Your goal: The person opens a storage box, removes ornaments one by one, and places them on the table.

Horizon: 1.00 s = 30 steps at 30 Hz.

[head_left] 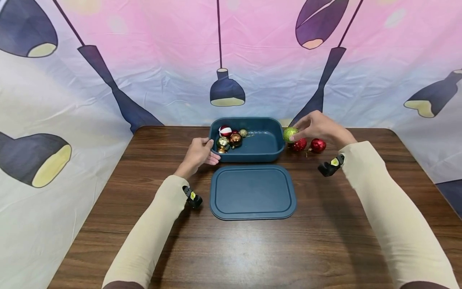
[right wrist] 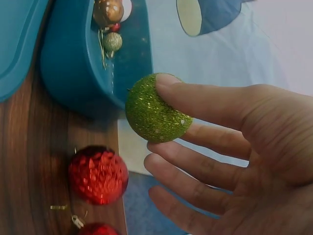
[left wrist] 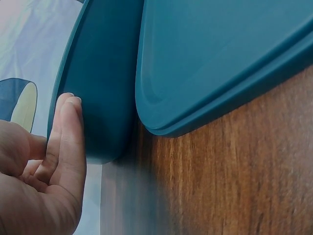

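My right hand [head_left: 313, 127] pinches a glittery green bauble [right wrist: 155, 108] between thumb and fingers, just off the right end of a dark teal box [head_left: 252, 157]. At the box's left end, my left hand [head_left: 199, 152] grips the wall, its thumb at the rim and its fingers along the outside. Several baubles lie in the left part of the box: a red-and-white one [head_left: 225, 131], a shiny gold one [head_left: 222, 143], a copper one [head_left: 236, 139] and a small glittery gold one [head_left: 243, 133] among them. Below my right hand, two red baubles [head_left: 317, 145] rest on the table.
In front of the box, the matching teal lid [head_left: 253, 192] lies flat on the brown wooden table [head_left: 238, 253]. A patterned cloth [head_left: 173, 60] with printed lamps hangs right behind the table's back edge. The box stands close to that edge.
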Tool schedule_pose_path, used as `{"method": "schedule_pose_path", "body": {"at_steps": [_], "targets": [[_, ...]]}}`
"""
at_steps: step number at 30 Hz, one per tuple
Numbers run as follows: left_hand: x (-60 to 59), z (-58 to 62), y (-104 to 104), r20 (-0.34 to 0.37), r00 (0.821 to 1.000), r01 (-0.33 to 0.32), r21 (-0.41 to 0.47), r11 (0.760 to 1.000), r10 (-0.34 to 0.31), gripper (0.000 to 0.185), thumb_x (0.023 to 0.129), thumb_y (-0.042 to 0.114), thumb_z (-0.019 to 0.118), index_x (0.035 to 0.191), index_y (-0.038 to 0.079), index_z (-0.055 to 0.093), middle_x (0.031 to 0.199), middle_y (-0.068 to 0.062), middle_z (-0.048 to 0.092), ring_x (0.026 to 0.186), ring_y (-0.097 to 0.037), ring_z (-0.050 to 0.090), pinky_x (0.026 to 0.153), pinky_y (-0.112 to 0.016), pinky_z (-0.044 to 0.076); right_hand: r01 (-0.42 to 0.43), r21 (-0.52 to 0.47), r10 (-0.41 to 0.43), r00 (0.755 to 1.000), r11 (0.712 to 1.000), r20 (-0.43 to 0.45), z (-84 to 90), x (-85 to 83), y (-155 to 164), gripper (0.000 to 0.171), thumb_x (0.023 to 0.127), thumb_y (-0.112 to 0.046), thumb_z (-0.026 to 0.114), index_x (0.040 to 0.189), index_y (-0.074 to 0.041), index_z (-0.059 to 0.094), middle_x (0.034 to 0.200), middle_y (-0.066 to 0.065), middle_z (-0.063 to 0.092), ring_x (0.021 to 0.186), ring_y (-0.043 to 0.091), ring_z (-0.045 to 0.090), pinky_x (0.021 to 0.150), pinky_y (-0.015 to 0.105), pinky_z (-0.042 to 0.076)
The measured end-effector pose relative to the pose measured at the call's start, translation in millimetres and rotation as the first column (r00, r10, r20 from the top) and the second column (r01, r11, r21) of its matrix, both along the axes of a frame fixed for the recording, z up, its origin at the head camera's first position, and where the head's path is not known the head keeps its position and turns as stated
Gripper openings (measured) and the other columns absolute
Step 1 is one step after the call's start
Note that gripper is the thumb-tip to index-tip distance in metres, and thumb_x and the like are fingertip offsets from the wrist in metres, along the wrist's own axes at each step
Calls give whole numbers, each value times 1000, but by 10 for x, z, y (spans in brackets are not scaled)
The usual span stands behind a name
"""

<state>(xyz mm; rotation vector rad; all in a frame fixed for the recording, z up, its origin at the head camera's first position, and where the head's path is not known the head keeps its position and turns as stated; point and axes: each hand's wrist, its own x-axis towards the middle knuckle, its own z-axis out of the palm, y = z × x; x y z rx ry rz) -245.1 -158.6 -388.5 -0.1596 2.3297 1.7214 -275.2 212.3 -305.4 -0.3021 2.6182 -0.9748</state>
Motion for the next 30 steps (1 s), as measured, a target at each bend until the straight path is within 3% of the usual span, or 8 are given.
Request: {"method": "schedule_pose_path", "body": {"at_steps": [12,24,30], "targets": [[-7,-3,-3,7,1000,0,1,1000,0,55,111,23,42,159,1,26,85,-20,74,76,-33,75,76,-45,63,-49,120,47,999,992,15,-138,45,252,64,84,-36,85,129,5,66,126,28,63,118,43,56,93,59,51],[-13,-8,7,9,1000,-15,1,1000,15,55,111,24,42,159,2,27,86,-20,75,76,-33,75,73,-42,64,-121,109,116,992,987,53,-311,111,383,55,85,-29,85,121,8,68,114,21,70,105,35,64,86,49,57],[-18,-16,4,4,1000,-12,-1,1000,12,55,111,24,42,160,3,27,86,-20,75,79,-35,75,74,-43,64,-109,113,103,993,988,56,-414,143,399,53,83,-29,86,118,7,70,104,15,73,98,29,66,86,47,57]]}}
